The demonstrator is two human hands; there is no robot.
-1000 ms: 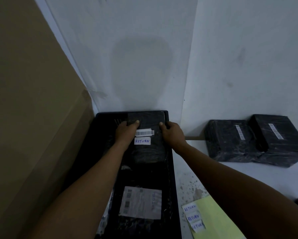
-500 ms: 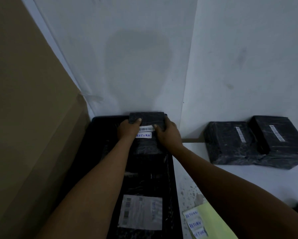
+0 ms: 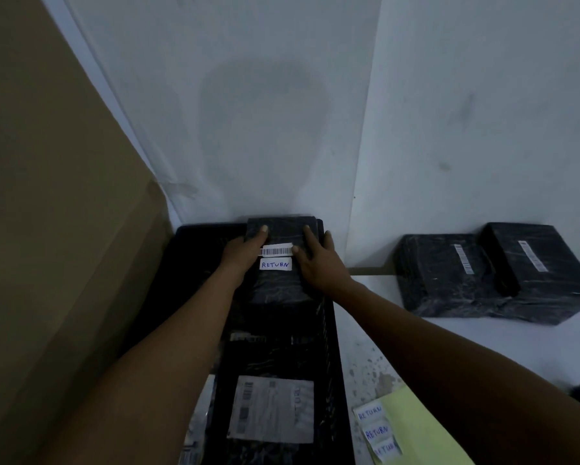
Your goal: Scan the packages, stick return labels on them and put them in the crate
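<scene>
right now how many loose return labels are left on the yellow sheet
3, stacked along the yellow sheet's left edge: top label, middle label, bottom label. The frame's lower edge may hide more.

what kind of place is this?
Likely a returns packing corner in a storeroom: black wrapped packages with barcodes, handwritten RETURN labels, a black crate by bare walls.

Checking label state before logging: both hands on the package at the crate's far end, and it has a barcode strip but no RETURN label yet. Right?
Not quite. The head view shows the package already carries a RETURN label, just below its barcode strip. The rest holds: left hand and right hand both on it, at the crate's far end.
</scene>
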